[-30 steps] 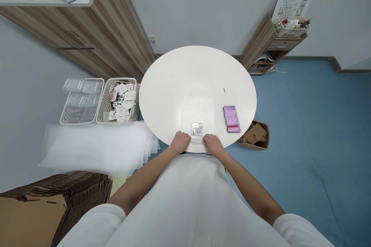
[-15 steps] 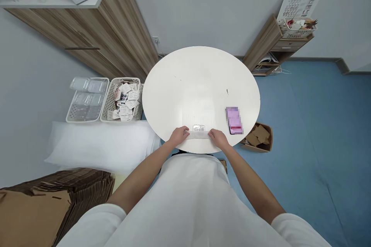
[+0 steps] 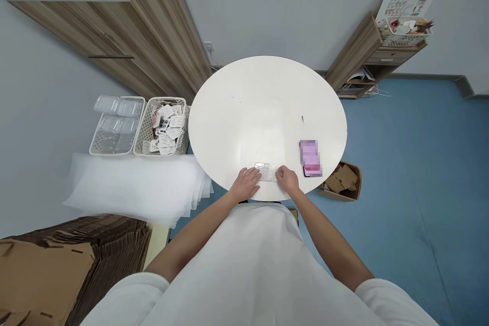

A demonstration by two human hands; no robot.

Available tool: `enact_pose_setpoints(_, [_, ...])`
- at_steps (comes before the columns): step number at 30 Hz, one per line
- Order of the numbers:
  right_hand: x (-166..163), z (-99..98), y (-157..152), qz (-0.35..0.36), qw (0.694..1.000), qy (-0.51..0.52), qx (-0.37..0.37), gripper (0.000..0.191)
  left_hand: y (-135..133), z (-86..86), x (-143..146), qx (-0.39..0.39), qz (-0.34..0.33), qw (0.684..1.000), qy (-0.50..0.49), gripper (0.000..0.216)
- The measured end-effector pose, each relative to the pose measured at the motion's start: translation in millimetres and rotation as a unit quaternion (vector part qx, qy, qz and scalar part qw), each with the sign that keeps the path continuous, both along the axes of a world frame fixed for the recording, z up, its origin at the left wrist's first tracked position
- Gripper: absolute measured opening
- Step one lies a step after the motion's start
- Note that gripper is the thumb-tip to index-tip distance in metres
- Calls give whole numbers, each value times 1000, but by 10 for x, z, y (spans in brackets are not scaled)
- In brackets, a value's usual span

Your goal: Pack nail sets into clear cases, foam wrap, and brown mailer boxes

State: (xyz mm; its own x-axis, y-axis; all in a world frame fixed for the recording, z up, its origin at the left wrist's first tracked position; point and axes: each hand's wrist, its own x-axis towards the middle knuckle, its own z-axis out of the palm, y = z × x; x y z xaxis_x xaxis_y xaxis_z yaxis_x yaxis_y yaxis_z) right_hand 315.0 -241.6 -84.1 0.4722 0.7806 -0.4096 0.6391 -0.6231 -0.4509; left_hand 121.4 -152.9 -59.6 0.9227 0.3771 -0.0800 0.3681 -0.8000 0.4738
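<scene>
Near the front edge of the round white table (image 3: 267, 86) lies a strip of thin translucent wrapping sheet (image 3: 268, 175). A small clear plastic case (image 3: 262, 166) shows at its far side, partly under the sheet; its contents are too small to make out. My left hand (image 3: 245, 184) rests flat on the sheet's left part, fingers stretched out. At the right end, my right hand (image 3: 287, 179) has its fingers pinched on the sheet. A phone (image 3: 310, 158) with a blurred-out screen lies to the right of my right hand.
Left of the table stand a white basket of printed cards (image 3: 168, 127) and another with clear plastic cases (image 3: 118, 125). Below them are a stack of translucent sheets (image 3: 133, 183) and folded cardboard (image 3: 42, 275). A cardboard box (image 3: 344, 183) sits on the floor at right.
My left hand has let go of the sheet's left end, shifted right and flattened onto the sheet. The right hand stays at the right end. The view has shifted slightly.
</scene>
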Motion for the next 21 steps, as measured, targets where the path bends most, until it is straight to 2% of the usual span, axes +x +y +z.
enact_pose_setpoints(2, [10, 32, -20, -2, 1000, -3, 31, 27, 23, -52, 31, 9, 17, 1000, 16, 37])
enact_pose_setpoints(5, [-9, 132, -66, 13, 988, -77, 133, 34, 77, -108, 54, 15, 7, 1000, 26, 36])
enact_pose_setpoints(8, [-90, 238, -92, 134, 963, -117, 202, 30, 105, -122, 63, 20, 3, 1000, 19, 34])
enact_pose_setpoints(10, [-155, 257, -81, 239, 944, -95, 205, 24, 108, -126, 69, 21, 17, 1000, 11, 32])
enact_pose_setpoints(12, [-197, 213, -48, 292, 933, -85, 190, 20, 110, -136, 76, 19, 28, 999, 5, 30])
enact_pose_setpoints(17, [-137, -9, 74, 298, 939, -65, 158, 25, 145, -176, 85, -12, 21, 1000, 3, 35])
enact_pose_setpoints(21, [-65, -22, 140, 325, 931, -52, 160, 24, 191, -150, 93, -21, 16, 999, 18, 43])
